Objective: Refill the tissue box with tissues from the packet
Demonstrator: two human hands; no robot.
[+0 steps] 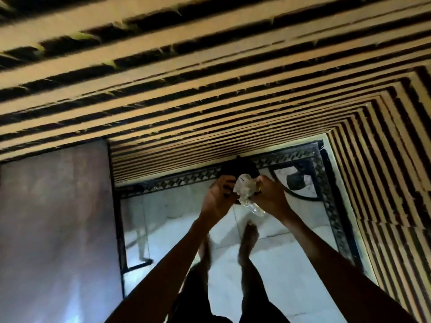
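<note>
Crumpled clear packet (pixel 247 191) — seemingly empty — held up between both hands.

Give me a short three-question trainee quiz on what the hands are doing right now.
1. True or false: both hands are on the crumpled clear wrapper.
2. What lies directly below the hands? A) a bare tabletop B) pale floor tiles and the person's bare feet C) a sink
3. What dark object sits just beyond the left hand and right hand?

Key: 1 true; 2 B; 3 a black rounded item, too blurred to identify.
</note>
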